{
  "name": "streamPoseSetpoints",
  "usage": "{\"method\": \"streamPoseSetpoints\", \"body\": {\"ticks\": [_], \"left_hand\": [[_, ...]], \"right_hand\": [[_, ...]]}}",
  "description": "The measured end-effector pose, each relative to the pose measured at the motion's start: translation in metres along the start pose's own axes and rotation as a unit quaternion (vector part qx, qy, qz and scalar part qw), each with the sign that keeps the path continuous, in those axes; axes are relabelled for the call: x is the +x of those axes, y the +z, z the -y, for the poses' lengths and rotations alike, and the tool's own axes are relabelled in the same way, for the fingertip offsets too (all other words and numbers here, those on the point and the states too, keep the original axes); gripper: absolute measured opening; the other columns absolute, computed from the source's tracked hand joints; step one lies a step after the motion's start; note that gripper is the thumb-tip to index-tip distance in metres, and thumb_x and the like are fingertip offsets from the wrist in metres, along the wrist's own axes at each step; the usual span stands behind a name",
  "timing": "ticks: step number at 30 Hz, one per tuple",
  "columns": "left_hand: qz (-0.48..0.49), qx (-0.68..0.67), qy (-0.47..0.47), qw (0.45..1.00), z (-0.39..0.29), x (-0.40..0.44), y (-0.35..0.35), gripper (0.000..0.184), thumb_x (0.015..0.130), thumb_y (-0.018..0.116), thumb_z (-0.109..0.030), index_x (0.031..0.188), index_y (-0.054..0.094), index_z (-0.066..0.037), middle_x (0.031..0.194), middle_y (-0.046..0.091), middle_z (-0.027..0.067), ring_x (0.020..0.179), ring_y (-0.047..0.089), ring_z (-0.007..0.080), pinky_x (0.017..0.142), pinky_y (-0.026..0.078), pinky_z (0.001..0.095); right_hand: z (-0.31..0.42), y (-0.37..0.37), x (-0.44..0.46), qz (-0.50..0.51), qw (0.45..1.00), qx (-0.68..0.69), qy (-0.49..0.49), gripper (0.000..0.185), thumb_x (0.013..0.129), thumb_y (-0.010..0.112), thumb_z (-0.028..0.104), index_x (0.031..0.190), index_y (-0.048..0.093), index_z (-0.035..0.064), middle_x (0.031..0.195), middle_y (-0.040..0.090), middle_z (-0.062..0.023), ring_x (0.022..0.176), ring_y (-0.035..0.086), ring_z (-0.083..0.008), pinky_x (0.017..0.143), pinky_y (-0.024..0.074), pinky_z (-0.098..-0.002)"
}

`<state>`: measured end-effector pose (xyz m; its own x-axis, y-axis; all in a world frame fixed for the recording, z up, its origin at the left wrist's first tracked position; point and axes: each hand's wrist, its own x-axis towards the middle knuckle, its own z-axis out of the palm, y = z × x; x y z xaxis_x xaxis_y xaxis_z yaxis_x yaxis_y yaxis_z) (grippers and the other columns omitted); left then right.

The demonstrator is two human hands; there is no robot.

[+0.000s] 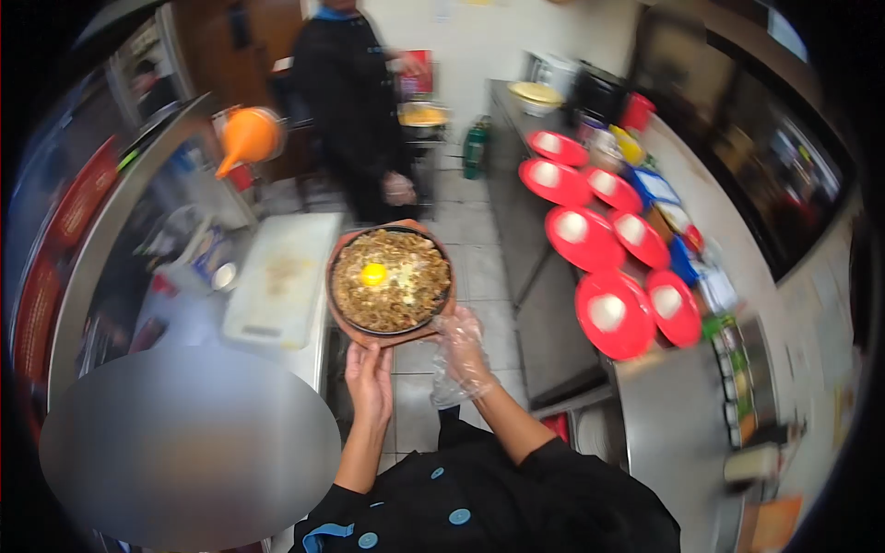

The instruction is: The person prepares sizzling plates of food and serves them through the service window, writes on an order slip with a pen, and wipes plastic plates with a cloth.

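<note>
Between my hands is a round black sizzling plate (334, 293) on a wooden base (376, 339), held level over the floor. Chopped browned meat (396, 300) fills it, with a raw egg yolk (373, 274) left of the middle and pale sauce beside it. My left hand (370, 387), bare, grips the base from below at its near edge, thumb side up against the wood. A see-through plastic glove covers my right hand (461, 348), which holds the near right edge of the base. The fingertips under the wood are hidden.
Several red plates (616, 313) with rice mounds line the steel counter (664, 405) on the right. At left lies a white cutting board (267, 313) with food residue. A person in black (350, 111) stands ahead, one gloved hand lowered. An orange funnel-shaped thing (251, 136) is at upper left.
</note>
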<state>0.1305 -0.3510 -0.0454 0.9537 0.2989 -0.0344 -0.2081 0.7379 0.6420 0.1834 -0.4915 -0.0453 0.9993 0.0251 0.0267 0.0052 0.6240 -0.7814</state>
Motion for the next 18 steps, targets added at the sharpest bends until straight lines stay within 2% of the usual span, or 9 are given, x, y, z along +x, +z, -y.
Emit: {"method": "streamPoseSetpoints", "body": {"ticks": [4, 7, 10, 12, 13, 14, 16, 17, 18], "left_hand": [[0.086, 0.014, -0.073, 0.994, 0.054, -0.006, 0.046, 0.030, 0.087, 0.051, -0.005, 0.115, 0.040, -0.002, 0.104, 0.056, 0.0110, 0.099, 0.056, 0.0227, 0.092, 0.044, 0.0390], [0.133, 0.062, -0.103, 0.984, 0.096, -0.005, 0.082, 0.031, 0.086, 0.052, -0.007, 0.114, 0.041, 0.000, 0.100, 0.058, 0.0112, 0.091, 0.060, 0.0225, 0.087, 0.048, 0.0393], [0.217, 0.050, -0.129, 0.966, 0.148, -0.006, 0.123, 0.030, 0.085, 0.051, -0.006, 0.113, 0.043, 0.003, 0.100, 0.058, 0.0127, 0.091, 0.060, 0.0233, 0.086, 0.049, 0.0393], [0.253, 0.051, -0.163, 0.952, 0.184, -0.011, 0.156, 0.030, 0.085, 0.051, -0.006, 0.113, 0.043, 0.003, 0.101, 0.057, 0.0136, 0.091, 0.060, 0.0242, 0.086, 0.049, 0.0398], [0.254, 0.069, -0.171, 0.949, 0.187, -0.015, 0.193, 0.031, 0.085, 0.051, -0.006, 0.113, 0.043, 0.004, 0.101, 0.057, 0.0140, 0.091, 0.060, 0.0250, 0.085, 0.050, 0.0397], [0.267, 0.064, -0.186, 0.943, 0.205, -0.021, 0.210, 0.032, 0.085, 0.051, -0.005, 0.114, 0.042, 0.006, 0.102, 0.057, 0.0143, 0.091, 0.060, 0.0257, 0.083, 0.051, 0.0392], [0.291, 0.067, -0.209, 0.931, 0.243, -0.035, 0.241, 0.034, 0.084, 0.051, -0.004, 0.115, 0.041, 0.007, 0.102, 0.057, 0.0147, 0.091, 0.060, 0.0255, 0.081, 0.052, 0.0376], [0.303, 0.063, -0.219, 0.926, 0.264, -0.040, 0.251, 0.034, 0.084, 0.051, -0.004, 0.115, 0.041, 0.007, 0.102, 0.057, 0.0147, 0.091, 0.060, 0.0255, 0.081, 0.052, 0.0376], [0.329, 0.058, -0.246, 0.910, 0.286, -0.043, 0.261, 0.033, 0.085, 0.050, -0.005, 0.115, 0.042, 0.006, 0.103, 0.057, 0.0145, 0.093, 0.060, 0.0247, 0.081, 0.052, 0.0375]], "right_hand": [[0.034, -0.061, -0.023, -0.129, 0.987, 0.003, -0.097, 0.025, 0.082, 0.058, 0.010, 0.103, 0.048, 0.0034, 0.092, 0.057, -0.0033, 0.080, 0.057, -0.0112, 0.067, 0.0505, -0.0281], [0.067, -0.116, -0.033, -0.151, 0.980, -0.030, -0.125, 0.032, 0.082, 0.060, 0.012, 0.109, 0.046, 0.0013, 0.095, 0.057, -0.0053, 0.081, 0.057, -0.0120, 0.068, 0.0513, -0.0289], [0.125, -0.149, -0.057, -0.195, 0.966, -0.009, -0.168, 0.026, 0.082, 0.062, 0.015, 0.102, 0.050, 0.0031, 0.095, 0.057, -0.0043, 0.084, 0.057, -0.0109, 0.065, 0.0508, -0.0277], [0.176, -0.187, -0.080, -0.159, 0.976, -0.058, -0.134, 0.028, 0.081, 0.064, 0.014, 0.103, 0.050, 0.0026, 0.094, 0.059, -0.0044, 0.084, 0.058, -0.0116, 0.064, 0.0513, -0.0272], [0.215, -0.209, -0.090, -0.232, 0.955, -0.131, -0.128, 0.028, 0.081, 0.065, 0.013, 0.103, 0.052, 0.0033, 0.093, 0.060, -0.0040, 0.083, 0.059, -0.0128, 0.067, 0.0518, -0.0271], [0.231, -0.261, -0.103, -0.245, 0.939, -0.170, -0.173, 0.029, 0.080, 0.067, 0.012, 0.104, 0.053, 0.0048, 0.091, 0.061, -0.0036, 0.080, 0.060, -0.0133, 0.067, 0.0519, -0.0268], [0.296, -0.363, -0.161, -0.416, 0.765, -0.394, -0.295, 0.024, 0.081, 0.061, 0.016, 0.102, 0.057, 0.0037, 0.094, 0.063, -0.0077, 0.085, 0.060, -0.0201, 0.073, 0.0500, -0.0316], [0.329, -0.419, -0.197, -0.512, 0.627, -0.492, -0.320, 0.022, 0.081, 0.058, 0.016, 0.099, 0.060, 0.0024, 0.096, 0.063, -0.0102, 0.087, 0.061, -0.0250, 0.077, 0.0487, -0.0336], [0.379, -0.431, -0.238, -0.597, 0.521, -0.580, -0.190, 0.029, 0.083, 0.054, 0.018, 0.108, 0.055, 0.0035, 0.094, 0.061, -0.0092, 0.087, 0.056, -0.0200, 0.077, 0.0457, -0.0341]]}}
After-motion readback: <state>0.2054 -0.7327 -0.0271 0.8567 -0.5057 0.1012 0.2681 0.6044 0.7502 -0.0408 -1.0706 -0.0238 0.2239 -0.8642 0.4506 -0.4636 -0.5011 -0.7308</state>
